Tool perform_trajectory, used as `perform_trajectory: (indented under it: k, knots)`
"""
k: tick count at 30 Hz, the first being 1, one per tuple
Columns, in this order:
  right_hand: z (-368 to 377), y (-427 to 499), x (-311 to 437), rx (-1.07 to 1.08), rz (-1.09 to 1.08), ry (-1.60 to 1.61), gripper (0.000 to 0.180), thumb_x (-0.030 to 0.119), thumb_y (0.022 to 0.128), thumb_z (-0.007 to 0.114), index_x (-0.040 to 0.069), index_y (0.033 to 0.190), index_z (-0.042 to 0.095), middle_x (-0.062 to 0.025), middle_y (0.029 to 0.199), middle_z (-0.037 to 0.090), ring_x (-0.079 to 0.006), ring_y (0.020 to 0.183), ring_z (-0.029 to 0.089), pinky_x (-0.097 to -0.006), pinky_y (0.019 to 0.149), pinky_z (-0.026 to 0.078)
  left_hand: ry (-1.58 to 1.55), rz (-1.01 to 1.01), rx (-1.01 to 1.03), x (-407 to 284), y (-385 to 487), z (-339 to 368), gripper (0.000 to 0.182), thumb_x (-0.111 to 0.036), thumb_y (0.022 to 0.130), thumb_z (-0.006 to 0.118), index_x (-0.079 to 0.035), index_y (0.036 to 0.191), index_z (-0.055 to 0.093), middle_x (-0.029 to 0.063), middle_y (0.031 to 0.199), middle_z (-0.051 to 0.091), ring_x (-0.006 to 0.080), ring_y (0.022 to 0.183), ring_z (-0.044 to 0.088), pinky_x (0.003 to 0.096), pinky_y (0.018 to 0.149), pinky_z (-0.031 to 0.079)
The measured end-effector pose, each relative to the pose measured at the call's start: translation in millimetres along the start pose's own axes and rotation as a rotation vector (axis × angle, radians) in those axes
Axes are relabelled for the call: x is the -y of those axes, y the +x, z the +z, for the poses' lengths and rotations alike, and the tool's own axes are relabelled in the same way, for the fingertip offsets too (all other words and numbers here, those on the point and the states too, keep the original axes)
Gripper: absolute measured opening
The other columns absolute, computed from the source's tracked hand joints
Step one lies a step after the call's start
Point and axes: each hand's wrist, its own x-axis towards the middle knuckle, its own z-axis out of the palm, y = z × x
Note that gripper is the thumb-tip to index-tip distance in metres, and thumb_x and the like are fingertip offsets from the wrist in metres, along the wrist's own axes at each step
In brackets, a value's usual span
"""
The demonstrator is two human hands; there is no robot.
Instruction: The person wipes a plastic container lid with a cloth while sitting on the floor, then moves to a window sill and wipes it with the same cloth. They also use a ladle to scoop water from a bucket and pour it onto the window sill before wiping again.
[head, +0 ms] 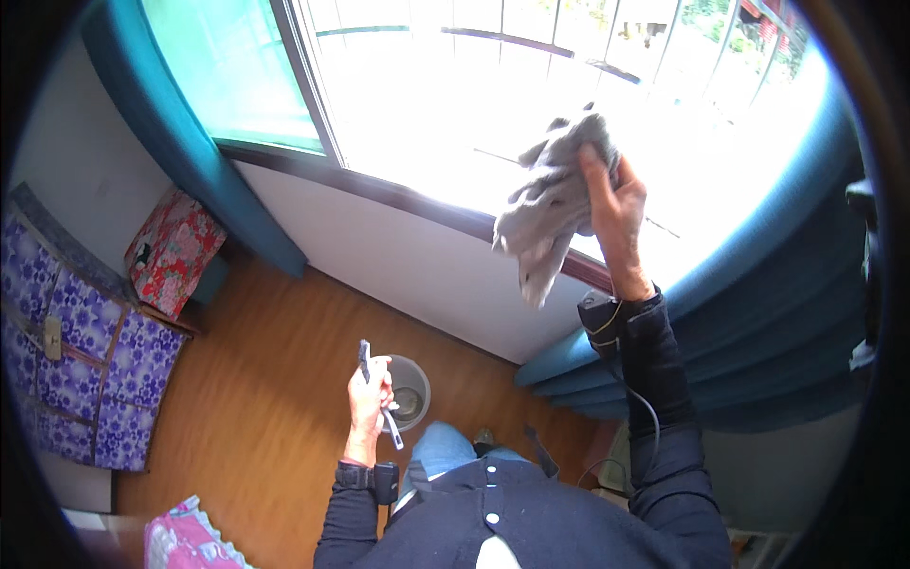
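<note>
My right hand (618,206) is raised in front of the bright open window and grips a crumpled grey cloth (547,199), which hangs down across the dark windowsill (419,203). Lower down, my left hand (370,402) is closed around a slim tool with a light handle (392,429) and a dark upper end; its exact kind cannot be told. Just beyond that hand, a pale round bucket (419,373) stands on the wooden floor, with something greyish at its bottom.
Metal bars (501,35) run outside the window. Blue curtains hang on both sides, the right one (739,320) near my right arm. A purple floral cover (92,341) and a red floral cloth (174,249) are at the left, a pink fabric item (185,537) at lower left.
</note>
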Motion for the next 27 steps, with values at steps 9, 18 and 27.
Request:
perform_trajectory:
  k: [9, 18, 27]
  knots:
    - [8, 44, 48, 0.152, -0.248, 0.171, 0.039, 0.036, 0.096, 0.068, 0.001, 0.114, 0.066, -0.0064, 0.091, 0.069, -0.0175, 0.084, 0.066, -0.0329, 0.077, 0.056, 0.066, 0.142, 0.171, -59, -40, 44, 0.021, -0.020, 0.098, 0.066, -0.003, 0.110, 0.063, -0.0027, 0.068, 0.056, 0.0013, 0.047, 0.041, 0.0186, 0.042, 0.031]
    - [-89, -45, -26, 0.832, 0.145, -0.596, 0.037, 0.019, 0.097, 0.064, 0.003, 0.129, 0.059, -0.0183, 0.126, 0.063, -0.0254, 0.119, 0.059, -0.0392, 0.096, 0.051, 0.149, 0.053, 0.121, -52, -3, 29, 0.020, -0.017, 0.097, 0.066, -0.005, 0.113, 0.064, -0.0030, 0.071, 0.058, 0.0004, 0.048, 0.042, 0.0167, 0.043, 0.032]
    - [-54, 34, 55, 0.567, 0.050, -0.181, 0.039, 0.031, 0.091, 0.074, 0.010, 0.121, 0.061, -0.0075, 0.096, 0.067, -0.0188, 0.102, 0.067, -0.0272, 0.083, 0.058, 0.218, 0.151, 0.185, -88, 6, 71, 0.016, -0.015, 0.096, 0.067, -0.007, 0.109, 0.067, -0.0051, 0.072, 0.058, -0.0010, 0.056, 0.047, 0.0157, 0.049, 0.035]
